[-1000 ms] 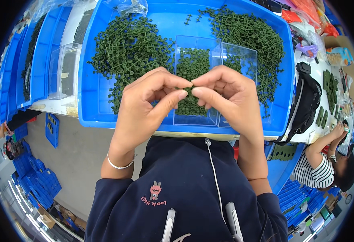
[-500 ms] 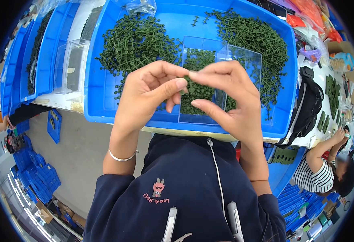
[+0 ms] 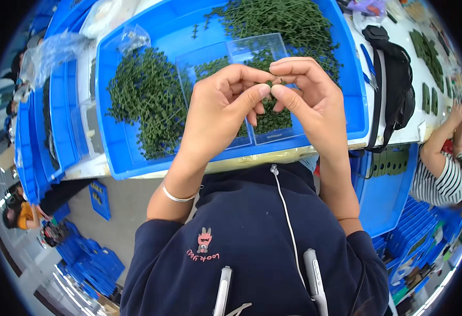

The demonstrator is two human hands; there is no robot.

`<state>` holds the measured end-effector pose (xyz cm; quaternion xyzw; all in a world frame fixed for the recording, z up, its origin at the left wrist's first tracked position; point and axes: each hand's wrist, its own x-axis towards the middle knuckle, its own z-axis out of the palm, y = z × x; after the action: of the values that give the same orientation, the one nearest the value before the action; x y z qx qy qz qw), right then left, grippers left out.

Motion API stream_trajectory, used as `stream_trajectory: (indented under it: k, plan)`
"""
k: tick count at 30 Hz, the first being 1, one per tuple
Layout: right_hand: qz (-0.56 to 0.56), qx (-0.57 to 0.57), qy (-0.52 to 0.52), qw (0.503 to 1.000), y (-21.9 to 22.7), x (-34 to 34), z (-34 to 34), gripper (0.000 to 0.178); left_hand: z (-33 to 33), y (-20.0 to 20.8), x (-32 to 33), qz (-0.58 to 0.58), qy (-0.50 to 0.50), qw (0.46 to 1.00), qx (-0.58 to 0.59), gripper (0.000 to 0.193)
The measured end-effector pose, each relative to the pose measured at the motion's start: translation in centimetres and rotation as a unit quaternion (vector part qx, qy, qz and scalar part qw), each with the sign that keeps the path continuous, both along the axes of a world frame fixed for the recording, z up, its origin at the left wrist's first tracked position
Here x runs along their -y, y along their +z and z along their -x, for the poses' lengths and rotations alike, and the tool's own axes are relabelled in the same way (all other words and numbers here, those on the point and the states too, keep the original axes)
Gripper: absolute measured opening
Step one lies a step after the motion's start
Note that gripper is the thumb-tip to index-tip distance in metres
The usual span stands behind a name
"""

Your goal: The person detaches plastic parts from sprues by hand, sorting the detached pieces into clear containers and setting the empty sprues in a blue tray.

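Observation:
My left hand (image 3: 221, 108) and my right hand (image 3: 315, 102) meet at the fingertips above a blue tray (image 3: 175, 34). Both pinch a small dark green plastic part (image 3: 271, 84), mostly covered by the thumbs and forefingers. Beneath the hands stand two clear plastic boxes (image 3: 241, 47) side by side in the tray, with similar green parts inside. A heap of green parts (image 3: 149, 100) lies left of the boxes. Another heap of small green stick-like parts (image 3: 281, 18) fills the tray's far right.
Right of the tray lie blue-handled pliers (image 3: 369, 66) and a black bag (image 3: 397, 89). Further right are flat green pieces (image 3: 426, 55) and a co-worker in a striped shirt (image 3: 440, 179). Blue trays (image 3: 62, 121) and a clear bag (image 3: 57, 50) are on the left.
My right thumb has closed against its fingers, and both hands now pinch together at the small green part. The view has shifted, so tray and boxes appear further left.

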<state>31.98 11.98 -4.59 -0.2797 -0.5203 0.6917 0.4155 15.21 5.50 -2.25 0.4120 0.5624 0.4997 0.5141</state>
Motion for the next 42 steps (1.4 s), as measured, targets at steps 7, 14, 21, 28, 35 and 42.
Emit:
stream_trajectory:
  k: [7,14,21,28,35,42]
  plan:
    - [-0.208,0.112,-0.050,0.970,-1.0,0.3,-1.5,0.020,-0.5,-0.5,-0.4,0.032,0.007,0.999,0.024,0.021]
    - [-0.083,0.071,0.000,0.994,-1.2,-0.2,-2.0,0.020,-0.9,-0.6,-0.6,0.048,-0.013,0.999,0.015,0.022]
    - [-0.037,0.053,0.003,0.998,-1.2,-0.2,-1.7,0.020,-1.2,-0.8,-0.7,0.060,-0.005,0.998,-0.019,0.020]
    - [-0.068,0.049,-0.008,0.996,-1.4,-0.5,-1.7,0.024,-0.9,-1.1,-0.4,0.064,0.035,0.996,0.046,0.021]
    - [-0.207,0.164,-0.025,0.964,-0.2,-1.0,-2.4,0.030,-1.1,-0.6,0.0,0.033,-0.017,0.986,-0.164,0.027]
    - [-0.258,0.200,0.039,0.945,0.4,-1.1,-1.5,0.031,-0.8,-1.3,0.6,-0.018,-0.004,0.992,-0.122,0.039]
